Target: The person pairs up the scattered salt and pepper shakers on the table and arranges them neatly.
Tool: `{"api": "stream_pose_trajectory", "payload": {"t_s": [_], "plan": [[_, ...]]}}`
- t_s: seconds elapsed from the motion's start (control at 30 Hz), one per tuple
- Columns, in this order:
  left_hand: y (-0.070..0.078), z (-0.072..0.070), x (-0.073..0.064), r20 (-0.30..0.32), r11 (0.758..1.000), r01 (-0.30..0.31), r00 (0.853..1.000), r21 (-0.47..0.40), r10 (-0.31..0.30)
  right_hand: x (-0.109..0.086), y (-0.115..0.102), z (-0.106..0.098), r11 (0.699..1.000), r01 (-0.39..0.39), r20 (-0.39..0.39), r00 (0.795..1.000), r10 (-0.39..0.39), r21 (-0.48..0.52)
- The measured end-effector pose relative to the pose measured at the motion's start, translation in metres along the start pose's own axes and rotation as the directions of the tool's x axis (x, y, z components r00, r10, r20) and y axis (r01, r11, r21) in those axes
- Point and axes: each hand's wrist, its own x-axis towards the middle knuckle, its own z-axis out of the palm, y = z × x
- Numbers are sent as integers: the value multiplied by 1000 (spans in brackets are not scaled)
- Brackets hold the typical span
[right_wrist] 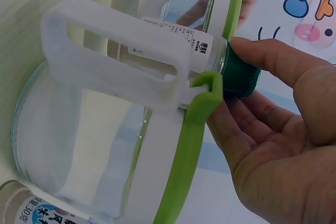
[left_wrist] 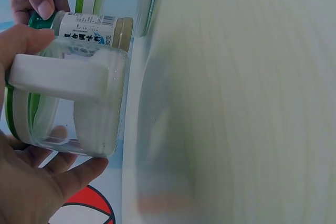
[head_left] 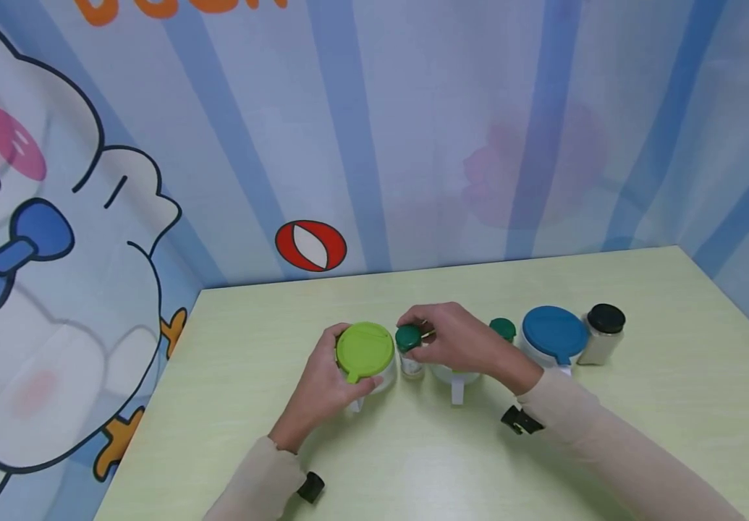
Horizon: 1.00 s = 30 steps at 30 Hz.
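Observation:
My left hand [head_left: 322,383] grips a glass jar [left_wrist: 100,135] with a lime-green lid [head_left: 365,351] and a white handle, fingers on one side and thumb on the other. Just right of it stands a small spice bottle [head_left: 411,367] with a dark green cap and a white printed label [left_wrist: 86,27]. My right hand [head_left: 455,336] pinches that cap [right_wrist: 241,72] between thumb and fingers. Beyond the bottle is a second glass jar [right_wrist: 79,145] with a white handle and green lid; in the head view my right hand and forearm hide most of it.
Farther right on the pale table [head_left: 250,347] stand another green-capped bottle [head_left: 503,328], partly hidden, a blue-lidded jar [head_left: 554,333] and a black-capped bottle [head_left: 603,336]. A printed backdrop [head_left: 413,145] rises behind the table's back edge.

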Motion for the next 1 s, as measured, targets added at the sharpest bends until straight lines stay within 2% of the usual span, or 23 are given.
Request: {"api": "stream_pose_trajectory", "payload": {"t_s": [0.53, 1.0], "plan": [[3, 11, 1, 9, 1000, -1, 1000, -5, 1, -2, 1, 4, 993, -19, -20, 1000, 17, -115], [-4, 14, 3, 13, 1000, 28, 1000, 11, -28, 0, -2, 8, 960, 79, -24, 996, -88, -268]]}}
